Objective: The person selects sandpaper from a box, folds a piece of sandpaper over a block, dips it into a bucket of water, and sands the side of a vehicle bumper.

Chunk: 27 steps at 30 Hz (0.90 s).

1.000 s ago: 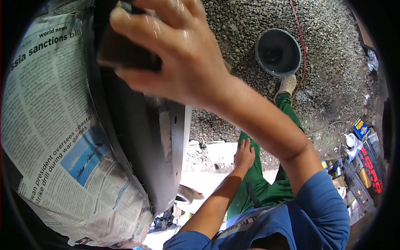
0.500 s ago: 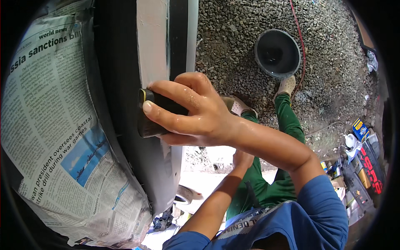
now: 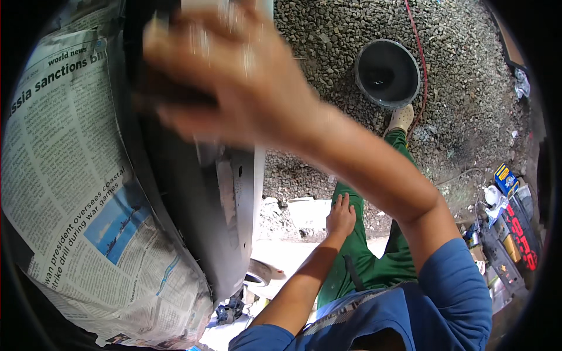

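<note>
My right hand, smeared by motion, is closed round a dark sanding block over the upper part of a dark grey panel that looks like vehicle bodywork. Fingers and arm hide much of the block and the surface under it. Lower on the panel, a pale filler-like strip shows. My left hand lies open on my knee, its fingers stretched over the green trousers, holding nothing.
Newspaper covers the area left of the panel. A black bucket with dark liquid stands on gravel beside my shoe. A red hose runs past it. Tools and packages lie at the right.
My right hand has moved up and left along the panel with the sanding block, uncovering the lower strip. My left hand remains by the knee, now more visible.
</note>
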### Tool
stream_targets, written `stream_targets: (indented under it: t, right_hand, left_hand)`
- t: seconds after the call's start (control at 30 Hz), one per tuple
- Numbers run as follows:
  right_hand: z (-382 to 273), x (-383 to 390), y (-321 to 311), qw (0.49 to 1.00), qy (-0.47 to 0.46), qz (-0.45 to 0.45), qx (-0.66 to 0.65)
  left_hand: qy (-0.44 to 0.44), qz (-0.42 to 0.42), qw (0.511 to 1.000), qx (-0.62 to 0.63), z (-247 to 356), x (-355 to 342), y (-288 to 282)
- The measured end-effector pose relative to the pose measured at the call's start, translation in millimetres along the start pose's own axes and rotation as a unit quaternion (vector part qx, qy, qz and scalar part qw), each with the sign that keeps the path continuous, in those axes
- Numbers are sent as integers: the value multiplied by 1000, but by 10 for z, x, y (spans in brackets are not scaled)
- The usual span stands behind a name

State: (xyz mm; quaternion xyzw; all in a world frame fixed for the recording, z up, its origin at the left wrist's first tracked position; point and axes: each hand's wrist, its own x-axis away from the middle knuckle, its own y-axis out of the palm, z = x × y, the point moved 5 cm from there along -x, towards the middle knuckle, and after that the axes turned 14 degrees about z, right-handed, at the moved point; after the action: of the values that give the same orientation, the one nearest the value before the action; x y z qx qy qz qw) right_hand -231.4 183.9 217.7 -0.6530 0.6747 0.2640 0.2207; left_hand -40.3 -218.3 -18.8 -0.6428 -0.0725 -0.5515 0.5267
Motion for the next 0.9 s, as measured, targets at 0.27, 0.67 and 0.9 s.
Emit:
stream_targets:
  t: [0.27,0.67,0.9]
  right_hand:
    - [-229,706,-300,998,38,-42,15]
    - [-253,567,-284,999,15,-46,21]
    - [-1,-51,-49,999,19,31,39]
  left_hand:
    - [-57,-80,995,19,-12,-62,-74]
    - [-38,-117,992,-5,92,-80,-144]
    - [-15,-51,999,-10,27,-83,-42]
